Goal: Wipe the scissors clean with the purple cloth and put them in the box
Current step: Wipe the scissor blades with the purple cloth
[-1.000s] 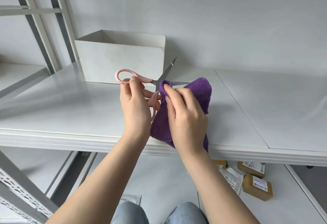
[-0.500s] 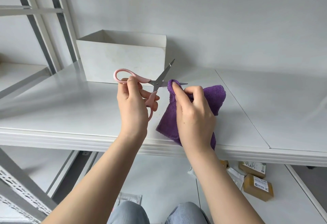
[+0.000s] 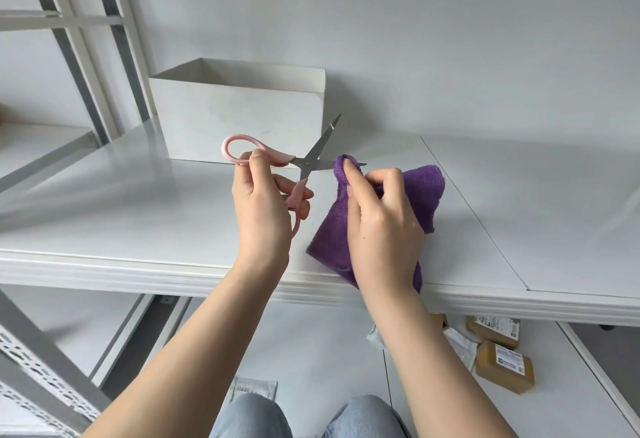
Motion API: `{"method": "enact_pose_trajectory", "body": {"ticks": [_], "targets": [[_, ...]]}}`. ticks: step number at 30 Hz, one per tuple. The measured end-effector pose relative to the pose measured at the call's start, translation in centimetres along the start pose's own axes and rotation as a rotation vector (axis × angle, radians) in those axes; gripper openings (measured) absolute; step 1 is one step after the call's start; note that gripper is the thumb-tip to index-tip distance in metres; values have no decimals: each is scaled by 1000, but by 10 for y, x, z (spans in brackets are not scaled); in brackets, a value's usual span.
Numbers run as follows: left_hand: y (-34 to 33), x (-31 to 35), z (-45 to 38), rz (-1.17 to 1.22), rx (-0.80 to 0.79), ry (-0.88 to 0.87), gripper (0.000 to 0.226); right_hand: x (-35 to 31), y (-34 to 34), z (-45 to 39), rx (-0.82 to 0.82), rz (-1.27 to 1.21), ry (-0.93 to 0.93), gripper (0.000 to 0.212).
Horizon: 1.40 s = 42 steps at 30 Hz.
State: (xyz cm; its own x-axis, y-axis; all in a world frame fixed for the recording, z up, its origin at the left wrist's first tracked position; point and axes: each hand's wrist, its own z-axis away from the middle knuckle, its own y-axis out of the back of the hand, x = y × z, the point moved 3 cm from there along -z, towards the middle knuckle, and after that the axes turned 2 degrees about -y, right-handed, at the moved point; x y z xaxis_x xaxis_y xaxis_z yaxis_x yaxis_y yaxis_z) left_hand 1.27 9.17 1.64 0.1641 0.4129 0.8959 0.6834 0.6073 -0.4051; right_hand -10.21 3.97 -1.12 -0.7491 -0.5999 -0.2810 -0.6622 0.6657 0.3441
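Purple cloth (image 3: pixel 415 195) pinched over 1 blade by right hand (image 3: pixel 381 226) – left hand (image 3: pixel 263 209) grips scissors (image 3: pixel 304 167) (blades apart), box (image 3: pixel 239 119) behind.

Scissors (image 3: pixel 304 165): pink handles, silver blades. Cloth (image 3: pixel 420 195): plain purple. Box (image 3: pixel 239 119): white. Shelf (image 3: pixel 121 216): white. Parcels (image 3: pixel 504 366), near right: tan, white labels.

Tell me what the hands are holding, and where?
The left hand holds the scissors by their pink handles. The right hand pinches the purple cloth by a fold wrapped around one blade.
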Motion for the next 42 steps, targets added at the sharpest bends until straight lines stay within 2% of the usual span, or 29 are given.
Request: {"method": "enact_pose_trajectory", "body": {"ticks": [7, 14, 20, 26, 31, 36, 42], "targets": [[1, -3, -1, -21, -31, -8, 22, -16, 1, 3, -6, -21, 83, 35], [1, -2, 0, -5, -15, -26, 24, 0, 2, -2, 9, -9, -35, 32], [1, -4, 1, -2, -32, -13, 22, -13, 2, 3, 13, 2, 73, 34], [-1, -1, 1, -16, -29, -34, 26, 7, 2, -3, 18, 11, -70, 32], [0, -3, 0, -22, -27, -10, 23, -3, 1, 1, -4, 13, 32, 32], [0, -1, 0, -29, -24, -17, 23, 7, 1, -3, 13, 17, -28, 34], [-1, -2, 2, -30, -41, -20, 23, -3, 2, 0, -19, 7, 8, 33]]}}
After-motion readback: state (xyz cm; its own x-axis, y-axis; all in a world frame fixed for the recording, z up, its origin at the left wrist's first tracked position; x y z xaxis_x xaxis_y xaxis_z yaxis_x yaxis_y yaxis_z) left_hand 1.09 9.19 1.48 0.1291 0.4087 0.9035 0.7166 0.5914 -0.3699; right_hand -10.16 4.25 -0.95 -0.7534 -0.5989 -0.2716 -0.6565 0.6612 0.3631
